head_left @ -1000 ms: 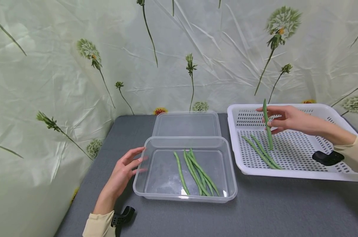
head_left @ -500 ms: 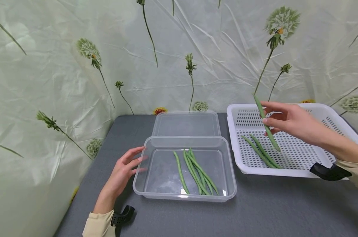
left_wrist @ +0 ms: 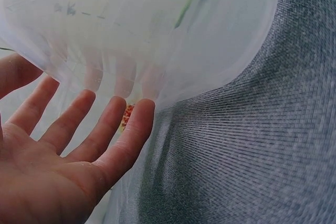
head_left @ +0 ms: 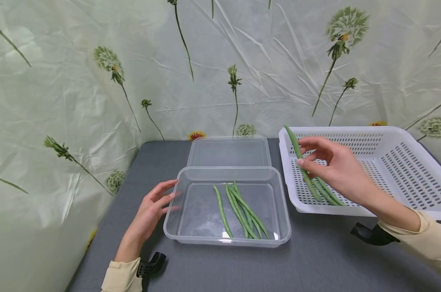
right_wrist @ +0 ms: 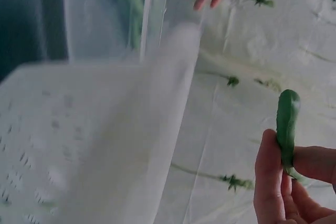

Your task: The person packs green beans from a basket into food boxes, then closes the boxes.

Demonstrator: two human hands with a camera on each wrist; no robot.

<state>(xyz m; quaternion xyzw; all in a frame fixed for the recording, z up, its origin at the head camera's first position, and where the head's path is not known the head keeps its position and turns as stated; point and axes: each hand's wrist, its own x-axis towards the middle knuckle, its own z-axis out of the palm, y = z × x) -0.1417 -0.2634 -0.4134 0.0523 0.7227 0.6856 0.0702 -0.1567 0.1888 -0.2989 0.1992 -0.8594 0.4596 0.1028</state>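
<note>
My right hand [head_left: 338,170] pinches a green bean [head_left: 296,146] between thumb and fingers, above the left side of the white perforated basket [head_left: 421,172]. In the right wrist view that bean [right_wrist: 286,121] points up from the fingertips. A couple more green beans [head_left: 328,191] lie in the basket below. My left hand [head_left: 149,213] rests its fingertips at the left wall of the clear plastic container [head_left: 196,215], its fingers spread and relaxed in the left wrist view. Inside the container lie several green beans [head_left: 244,211], one apart from the others.
Behind the container lies a clear lid [head_left: 229,152] on the grey cloth-covered table [head_left: 242,269]. A pale sheet with a dandelion print [head_left: 202,101] hangs at the back and left. The basket stands just right of the container.
My right hand has carried its green bean leftward and toward the basket's left wall, tilting the bean's upper end left. The left hand and the container have stayed in place.
</note>
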